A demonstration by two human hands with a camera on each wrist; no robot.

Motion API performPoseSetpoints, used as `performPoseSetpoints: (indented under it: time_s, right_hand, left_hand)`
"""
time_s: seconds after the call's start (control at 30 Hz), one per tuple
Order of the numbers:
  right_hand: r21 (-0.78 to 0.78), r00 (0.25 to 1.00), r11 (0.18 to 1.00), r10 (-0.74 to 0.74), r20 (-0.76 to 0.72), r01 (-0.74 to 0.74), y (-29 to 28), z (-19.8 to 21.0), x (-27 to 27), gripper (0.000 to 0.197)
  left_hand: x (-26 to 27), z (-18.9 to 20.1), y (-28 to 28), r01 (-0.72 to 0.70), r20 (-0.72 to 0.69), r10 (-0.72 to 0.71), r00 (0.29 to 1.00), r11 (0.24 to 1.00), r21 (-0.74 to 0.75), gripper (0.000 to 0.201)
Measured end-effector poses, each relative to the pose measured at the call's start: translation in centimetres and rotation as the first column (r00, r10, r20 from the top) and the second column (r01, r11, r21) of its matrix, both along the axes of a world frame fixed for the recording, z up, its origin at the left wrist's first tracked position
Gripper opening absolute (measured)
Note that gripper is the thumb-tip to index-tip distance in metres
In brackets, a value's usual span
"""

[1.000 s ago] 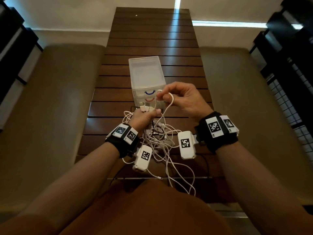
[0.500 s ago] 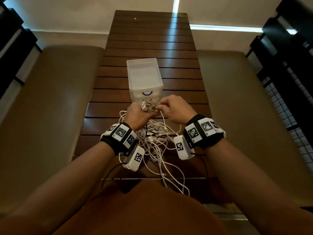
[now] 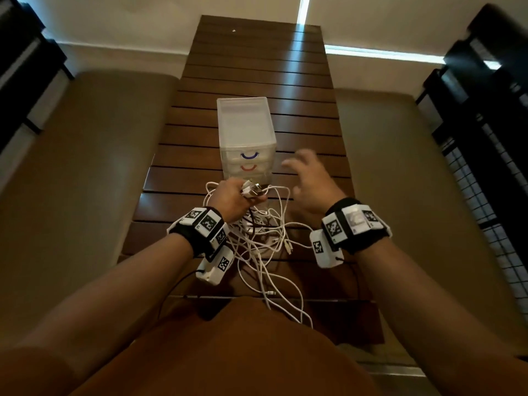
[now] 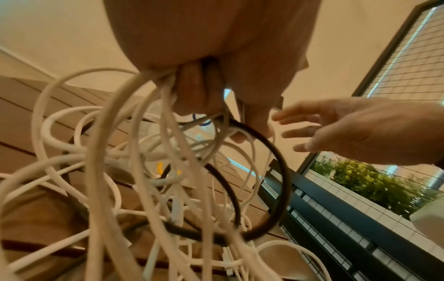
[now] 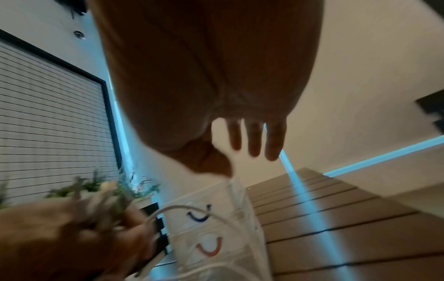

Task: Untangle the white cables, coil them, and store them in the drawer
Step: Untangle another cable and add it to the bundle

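Observation:
A tangle of white cables (image 3: 265,238) lies on the wooden slatted table (image 3: 257,70) in front of a small translucent drawer unit (image 3: 245,132). My left hand (image 3: 234,198) grips a bunch of cable ends and plugs (image 3: 253,191) just before the unit; loops hang from the fist in the left wrist view (image 4: 134,152), with a dark cable (image 4: 276,171) among them. My right hand (image 3: 311,181) hovers to the right of the unit, fingers spread and holding nothing, its fingers (image 5: 254,140) straight in the right wrist view. The drawers, with blue (image 5: 199,214) and red (image 5: 209,247) handles, are shut.
Tan cushioned benches (image 3: 85,167) run along both sides of the table. Dark railings and mesh (image 3: 485,167) stand at the far right. Cable strands (image 3: 285,298) trail over the table's near edge toward my body.
My right hand has let go of the cable ends and moved right and away with fingers spread. The left hand keeps its hold on the bunch of plugs.

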State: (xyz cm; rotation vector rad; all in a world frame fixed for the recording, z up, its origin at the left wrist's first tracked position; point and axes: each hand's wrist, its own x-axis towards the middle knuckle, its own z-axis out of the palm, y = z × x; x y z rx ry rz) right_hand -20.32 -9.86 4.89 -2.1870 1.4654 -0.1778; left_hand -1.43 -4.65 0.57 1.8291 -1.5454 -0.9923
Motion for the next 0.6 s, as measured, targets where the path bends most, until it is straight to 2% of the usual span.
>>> performPoseSetpoints:
  time_s: [0.07,0.1,0.13,0.23,0.33,0.4,0.5,0.53,0.57,0.6]
  right_hand:
    - [0.134,0.988,0.979,0.157,0.010,-0.157,1.1,-0.9,1.2,0.032]
    - [0.170,0.985,0.970,0.169,0.026,-0.171,1.5,-1.2,1.5,0.019]
    - [0.161,0.986,0.973,0.157,0.057,-0.164,1.7,-1.6,1.6,0.016]
    - [0.027,0.972,0.992,0.111,0.207,-0.120,1.6,-2.0,1.2,0.020]
    - [-0.056,0.865,0.998,0.004,0.502,0.029,0.6,-0.9,0.2,0.024]
    - [-0.068,0.813,0.986,-0.087,0.576,0.154,-0.9,-0.1,-0.8,0.027]
    - [-0.055,0.874,0.977,-0.156,0.460,0.204,-2.1,0.1,-2.0,0.022]
    - [-0.102,0.902,0.966,-0.180,0.393,0.237,-2.1,0.0,-2.3,0.017]
    - [-0.183,0.934,0.951,-0.186,0.306,0.250,-1.9,-0.2,-2.3,0.021]
    - [-0.260,0.966,0.941,-0.169,0.195,0.218,-1.5,-0.3,-1.9,0.035]
  left_hand:
    - [-0.4,0.2,0.1,0.027,-0.042,-0.026,0.999,0.999,0.026,0.012]
    - [-0.4,0.4,0.2,0.036,-0.040,-0.035,0.999,0.999,0.015,0.010]
    - [-0.4,0.6,0.3,0.044,-0.028,-0.044,0.999,0.999,0.007,0.011]
    - [0.2,0.2,0.5,0.030,-0.016,-0.029,0.999,0.999,0.027,0.014]
    - [1.6,-1.1,0.6,0.033,0.098,-0.044,0.994,0.993,0.113,0.016]
    - [2.1,-1.5,1.1,0.039,0.093,-0.054,0.994,0.986,0.160,0.015]
    - [2.1,-1.4,1.2,0.032,0.086,-0.043,0.995,0.992,0.121,0.014]
    - [1.9,-1.2,1.0,0.034,0.090,-0.044,0.995,0.994,0.107,0.014]
    - [1.8,-0.9,0.8,0.043,0.093,-0.052,0.994,0.994,0.096,0.015]
    - [1.6,-0.6,0.6,0.059,0.102,-0.068,0.992,0.995,0.086,0.018]
